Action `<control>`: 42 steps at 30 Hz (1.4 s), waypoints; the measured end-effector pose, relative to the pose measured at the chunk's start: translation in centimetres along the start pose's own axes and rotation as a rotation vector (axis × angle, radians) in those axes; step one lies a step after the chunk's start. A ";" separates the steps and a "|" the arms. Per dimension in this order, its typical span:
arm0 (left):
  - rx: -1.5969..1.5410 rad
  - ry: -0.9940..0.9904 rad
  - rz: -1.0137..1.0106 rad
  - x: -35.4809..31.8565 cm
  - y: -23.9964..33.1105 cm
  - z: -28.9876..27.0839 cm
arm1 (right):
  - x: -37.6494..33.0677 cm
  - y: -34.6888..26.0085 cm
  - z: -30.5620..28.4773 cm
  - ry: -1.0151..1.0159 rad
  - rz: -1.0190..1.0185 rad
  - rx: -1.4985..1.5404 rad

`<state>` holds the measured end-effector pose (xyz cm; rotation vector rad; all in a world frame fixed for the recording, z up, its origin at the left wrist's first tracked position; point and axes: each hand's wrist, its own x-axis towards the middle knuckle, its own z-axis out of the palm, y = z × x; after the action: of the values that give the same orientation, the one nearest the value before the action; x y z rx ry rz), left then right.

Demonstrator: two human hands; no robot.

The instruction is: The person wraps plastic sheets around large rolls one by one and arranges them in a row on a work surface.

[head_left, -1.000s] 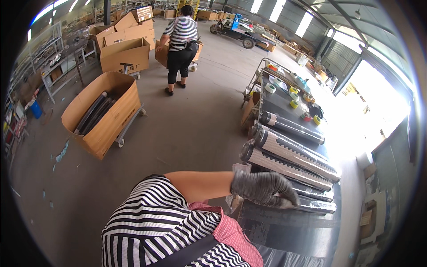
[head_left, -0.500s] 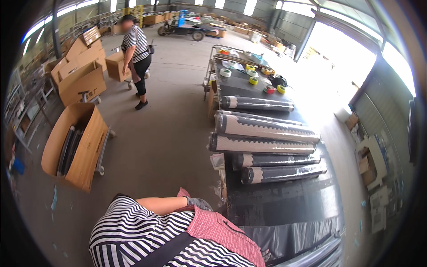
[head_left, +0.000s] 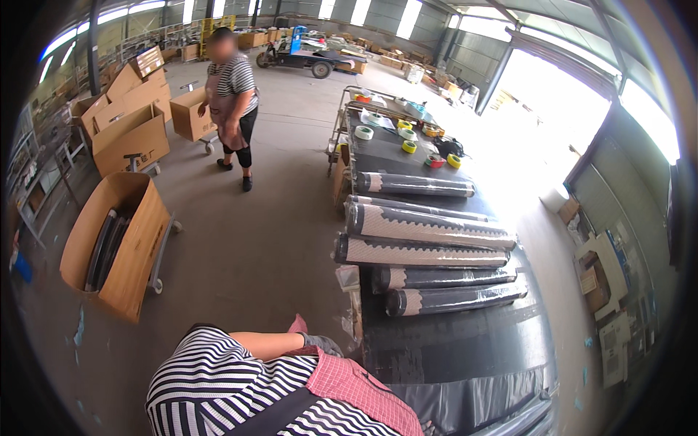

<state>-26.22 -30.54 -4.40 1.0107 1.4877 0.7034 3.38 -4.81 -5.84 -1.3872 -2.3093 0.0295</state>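
My left hand [head_left: 322, 344], in a grey glove, is low in the view beside my red checked apron [head_left: 349, 378], close to the table's left edge. Its fingers are mostly hidden, so what it holds, if anything, does not show. Only the gloved fingertips of my right hand [head_left: 427, 428] peek out past the apron, by the black plastic sheet [head_left: 465, 400] on the near part of the table [head_left: 451, 345]. Farther along lie several plastic-wrapped dark rolls, among them a near roll [head_left: 458, 299] and a long patterned roll [head_left: 429, 252].
Tape rolls [head_left: 363, 133] sit at the table's far end. On the left stands an open cardboard box [head_left: 138, 254] on a wheeled cart, with dark rolls inside. A person [head_left: 234, 102] stands beyond it near more boxes [head_left: 131, 138]. A three-wheeled cart [head_left: 313, 62] is farther back.
The other person has turned toward me and stepped slightly right and nearer. The view has shifted a little, so the table rolls appear lower and further left. My hands have barely moved.
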 end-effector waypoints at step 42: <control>1.298 -0.462 0.460 17.2 18.1 11.1 | 11.2 29.9 -1.4 0.147 0.604 0.053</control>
<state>-11.39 -8.40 1.43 2.3410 1.2057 -0.3374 24.43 19.22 -7.78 -1.9325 -1.6873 0.1647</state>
